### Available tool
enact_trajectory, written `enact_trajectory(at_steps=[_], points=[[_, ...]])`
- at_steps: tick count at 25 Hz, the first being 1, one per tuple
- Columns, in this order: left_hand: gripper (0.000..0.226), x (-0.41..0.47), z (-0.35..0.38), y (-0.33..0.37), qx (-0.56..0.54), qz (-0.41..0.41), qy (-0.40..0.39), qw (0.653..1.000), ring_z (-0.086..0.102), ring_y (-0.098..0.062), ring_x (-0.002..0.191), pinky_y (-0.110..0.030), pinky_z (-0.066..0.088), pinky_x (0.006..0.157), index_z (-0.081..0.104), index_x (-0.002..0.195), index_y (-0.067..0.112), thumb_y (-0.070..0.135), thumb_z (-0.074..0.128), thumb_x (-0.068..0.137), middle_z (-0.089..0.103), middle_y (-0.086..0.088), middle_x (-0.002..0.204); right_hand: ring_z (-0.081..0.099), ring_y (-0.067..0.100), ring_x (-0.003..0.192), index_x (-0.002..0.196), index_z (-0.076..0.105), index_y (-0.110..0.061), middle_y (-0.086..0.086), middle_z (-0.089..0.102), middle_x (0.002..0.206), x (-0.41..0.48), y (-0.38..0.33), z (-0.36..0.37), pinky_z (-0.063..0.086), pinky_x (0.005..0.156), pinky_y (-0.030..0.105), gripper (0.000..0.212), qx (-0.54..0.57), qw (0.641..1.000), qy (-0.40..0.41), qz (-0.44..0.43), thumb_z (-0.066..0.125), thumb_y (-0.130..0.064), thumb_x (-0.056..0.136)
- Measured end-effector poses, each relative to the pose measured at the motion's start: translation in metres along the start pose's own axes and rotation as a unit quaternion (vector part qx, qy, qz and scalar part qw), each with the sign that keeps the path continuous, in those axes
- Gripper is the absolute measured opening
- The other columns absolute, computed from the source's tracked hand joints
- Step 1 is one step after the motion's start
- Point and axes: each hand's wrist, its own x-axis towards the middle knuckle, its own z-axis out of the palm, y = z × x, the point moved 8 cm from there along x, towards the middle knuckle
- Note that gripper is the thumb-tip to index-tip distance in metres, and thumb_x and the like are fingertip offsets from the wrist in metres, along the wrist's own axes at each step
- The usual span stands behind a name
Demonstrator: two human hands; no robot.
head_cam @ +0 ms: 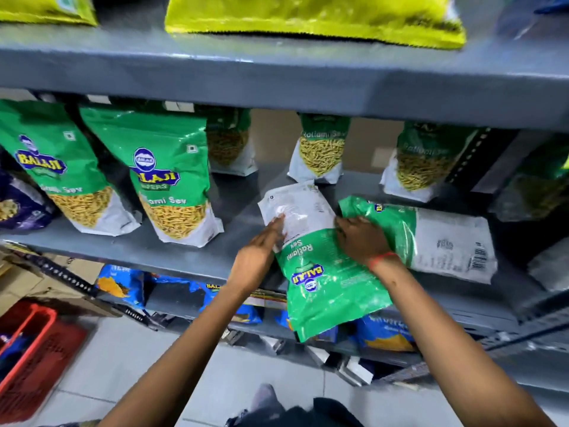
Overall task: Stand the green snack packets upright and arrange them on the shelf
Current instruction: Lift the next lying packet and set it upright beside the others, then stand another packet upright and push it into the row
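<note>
A green and white snack packet (320, 272) lies flat and upside down on the grey middle shelf (172, 251), its green end hanging over the front edge. My left hand (258, 257) rests with flat fingers on its white left side. My right hand (363, 238) presses on its right side, fingers touching a second flat packet (431, 235) lying sideways to the right. Two packets stand upright at the front left (55, 167) (172, 177). Three more stand at the back (229, 143) (321, 149) (421, 161).
Yellow packets (314, 16) lie on the shelf above. Blue packets (123, 285) fill the shelf below. A dark blue packet (18, 201) sits at the far left. A red basket (34, 349) stands on the tiled floor at lower left.
</note>
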Motion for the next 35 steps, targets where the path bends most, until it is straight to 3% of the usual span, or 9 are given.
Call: enact_trajectory(at_steps=[4,11,16,20,22,26,30,33,35], points=[[0.072,-0.005,0.0,-0.006,0.004,0.021,-0.019,1.0,0.042,-0.016,0.133,-0.032,0.048,0.095,0.025,0.146,0.02,0.008,0.058,0.083,0.034,0.001,0.152,0.059,0.036,0.106,0.107,0.063,-0.018,0.021,0.067,0.111,-0.009,0.028,0.008,0.046,0.089,0.041,0.031,0.077,0.993,-0.045,0.083,0.043,-0.03,0.088],[0.041,0.001,-0.014,-0.017,-0.015,0.019,0.055,0.998,0.061,-0.024,0.114,-0.042,0.057,0.081,0.047,0.129,0.02,0.017,0.049,0.088,0.055,-0.003,0.137,0.065,0.029,0.09,0.09,0.073,-0.002,0.018,0.073,0.098,0.012,0.04,0.011,0.04,0.074,0.025,0.019,0.301,0.938,-0.076,0.158,0.063,-0.015,0.081],[0.031,0.024,-0.037,-0.029,-0.343,-0.106,0.119,0.926,0.059,-0.013,0.116,-0.032,0.046,0.103,0.067,0.1,0.024,0.001,0.053,0.087,0.068,0.006,0.118,0.062,0.023,0.08,0.092,0.071,0.001,0.018,0.07,0.097,0.01,0.037,-0.02,0.05,0.085,0.032,0.019,0.477,0.853,-0.07,0.199,0.067,-0.01,0.078],[0.026,0.054,-0.057,-0.017,-0.33,-0.102,0.153,0.926,0.058,-0.011,0.08,-0.02,0.048,0.074,0.055,0.074,0.029,0.005,0.061,0.083,0.067,-0.007,0.079,0.064,0.004,0.087,0.089,0.072,-0.005,0.005,0.072,0.092,-0.018,0.042,-0.054,0.048,0.054,0.007,0.031,0.615,0.776,0.001,0.143,0.071,-0.009,0.059],[0.016,0.072,-0.059,-0.017,-0.34,-0.098,0.156,0.922,0.05,-0.013,0.075,-0.029,0.044,0.068,0.054,0.071,0.03,0.025,0.066,0.08,0.062,-0.006,0.07,0.059,0.014,0.103,0.112,0.059,0.006,0.008,0.065,0.107,-0.008,0.055,-0.043,0.05,0.068,0.008,0.032,0.61,0.76,-0.02,0.225,0.057,0.002,0.081],[0.016,0.102,-0.04,-0.041,-0.383,-0.176,0.1,0.901,0.053,-0.018,0.075,-0.035,0.043,0.067,0.055,0.063,0.037,0.043,0.069,0.069,0.059,0.013,0.059,0.061,0.018,0.091,0.091,0.055,-0.01,0.005,0.067,0.088,0.035,0.05,-0.032,0.045,0.093,0.034,0.024,0.576,0.771,-0.036,0.269,0.032,-0.012,0.095],[0.02,0.123,-0.037,-0.039,-0.419,-0.202,0.037,0.884,0.06,-0.004,0.062,-0.027,0.043,0.064,0.055,0.074,0.022,0.008,0.067,0.082,0.06,-0.001,0.073,0.045,0.027,0.124,0.123,0.045,-0.009,0.012,0.049,0.131,0.052,0.034,-0.016,0.036,0.108,0.041,0.037,0.612,0.76,-0.015,0.219,0.025,-0.027,0.098],[0.047,0.114,-0.009,-0.021,-0.42,-0.171,-0.127,0.882,0.062,-0.011,0.109,-0.034,0.05,0.094,0.053,0.12,0.017,0.017,0.073,0.078,0.064,-0.006,0.122,0.048,0.026,0.12,0.116,0.05,-0.01,0.005,0.054,0.12,0.053,0.027,0.003,0.044,0.1,0.04,0.03,0.58,0.788,0.007,0.205,0.043,-0.022,0.089],[0.057,0.107,-0.005,-0.016,-0.405,-0.159,-0.124,0.892,0.054,-0.02,0.122,-0.037,0.043,0.105,0.047,0.125,0.023,0.017,0.075,0.076,0.058,-0.005,0.131,0.051,0.021,0.108,0.126,0.041,-0.012,0.001,0.054,0.116,0.048,0.014,0.008,0.046,0.089,0.028,0.047,0.53,0.832,-0.014,0.163,0.058,-0.015,0.083]])
